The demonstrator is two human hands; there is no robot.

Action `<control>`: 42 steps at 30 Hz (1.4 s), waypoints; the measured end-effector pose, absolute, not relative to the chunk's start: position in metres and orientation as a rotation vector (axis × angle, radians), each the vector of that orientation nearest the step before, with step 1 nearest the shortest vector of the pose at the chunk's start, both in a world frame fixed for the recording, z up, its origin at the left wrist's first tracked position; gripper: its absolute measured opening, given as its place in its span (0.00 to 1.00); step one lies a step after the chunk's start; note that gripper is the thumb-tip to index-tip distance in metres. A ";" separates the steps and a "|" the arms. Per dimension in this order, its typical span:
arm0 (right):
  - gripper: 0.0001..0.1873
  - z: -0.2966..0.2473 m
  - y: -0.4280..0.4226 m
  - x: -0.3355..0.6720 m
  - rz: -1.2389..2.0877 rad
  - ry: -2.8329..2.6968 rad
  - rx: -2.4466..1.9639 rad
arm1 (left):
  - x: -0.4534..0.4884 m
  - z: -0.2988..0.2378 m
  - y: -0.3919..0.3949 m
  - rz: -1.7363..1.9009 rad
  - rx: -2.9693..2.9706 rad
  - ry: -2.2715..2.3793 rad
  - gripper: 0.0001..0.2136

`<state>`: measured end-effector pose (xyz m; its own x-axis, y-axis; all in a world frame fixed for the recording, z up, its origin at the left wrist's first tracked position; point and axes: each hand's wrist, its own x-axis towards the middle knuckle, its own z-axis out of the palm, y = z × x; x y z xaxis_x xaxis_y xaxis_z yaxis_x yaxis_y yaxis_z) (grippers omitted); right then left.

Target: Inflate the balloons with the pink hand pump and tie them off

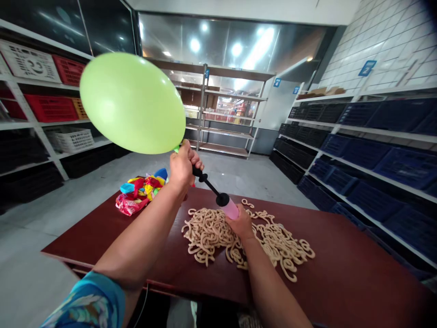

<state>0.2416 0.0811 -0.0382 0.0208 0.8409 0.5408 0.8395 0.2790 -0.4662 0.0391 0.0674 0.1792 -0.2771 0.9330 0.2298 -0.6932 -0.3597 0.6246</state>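
A large light-green balloon (133,102), blown up, rises above the table at upper left. Its neck runs into my left hand (184,166), which is closed around it and the black end of a balloon pump (231,209). From that end a thin black rod slants down to the black collar of the pink pump barrel. Wrapped around the barrel is my right hand (241,223), low over the table. Beneath and beside it lie many curled tan twisted snacks (208,232), spread in loose heaps. The exact join of neck and nozzle is hidden by my left fingers.
The dark red table (341,255) bears a heap of colourful limp balloons or wrappers (139,193) at its far left. Shelves with crates (66,139) line the left; blue crates (362,182) fill the right racks. A metal shelf (225,132) stands behind.
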 end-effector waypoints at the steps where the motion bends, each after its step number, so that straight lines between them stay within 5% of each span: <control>1: 0.19 -0.038 0.081 0.242 0.005 -1.784 -1.524 | 0.041 0.178 0.068 1.848 0.703 0.491 0.22; 13: 0.15 -0.050 0.085 0.244 -0.009 -1.848 -1.515 | 0.102 0.081 0.100 1.748 0.658 0.629 0.19; 29: 0.15 -0.047 0.086 0.243 0.030 -1.803 -1.458 | 0.029 0.173 0.074 1.864 0.789 0.533 0.23; 42: 0.13 -0.046 0.081 0.242 0.012 -1.857 -1.512 | 0.097 0.079 0.101 1.726 0.628 0.641 0.20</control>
